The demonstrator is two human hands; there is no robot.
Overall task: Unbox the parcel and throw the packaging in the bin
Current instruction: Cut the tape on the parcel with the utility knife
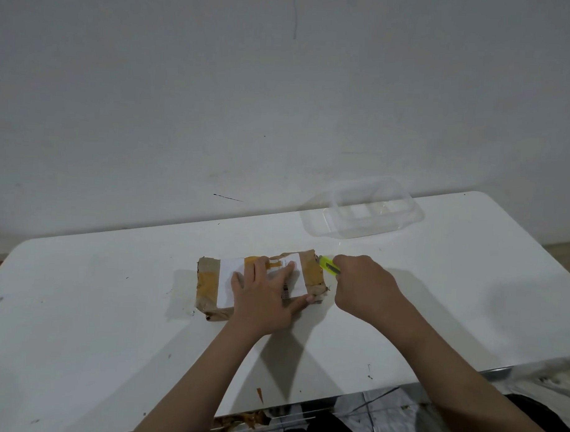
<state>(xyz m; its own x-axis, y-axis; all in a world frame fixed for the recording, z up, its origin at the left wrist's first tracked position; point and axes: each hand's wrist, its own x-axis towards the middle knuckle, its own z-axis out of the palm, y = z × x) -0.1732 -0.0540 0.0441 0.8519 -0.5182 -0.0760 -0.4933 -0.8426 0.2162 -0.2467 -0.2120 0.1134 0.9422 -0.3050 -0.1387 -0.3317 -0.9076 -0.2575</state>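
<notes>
Left hand [264,291] presses flat, fingers spread, on the parcel [258,284]; right hand [360,284] grips the cutter [329,266] at its end. A slip could nick the thumb or contents.

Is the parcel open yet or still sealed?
Still sealed: the brown taped cardboard parcel lies closed under the left hand; the right hand holds the yellow utility knife at its end.

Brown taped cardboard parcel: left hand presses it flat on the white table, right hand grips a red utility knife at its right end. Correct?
Not quite. The head view shows a yellow-green utility knife, not red. The rest holds.
</notes>
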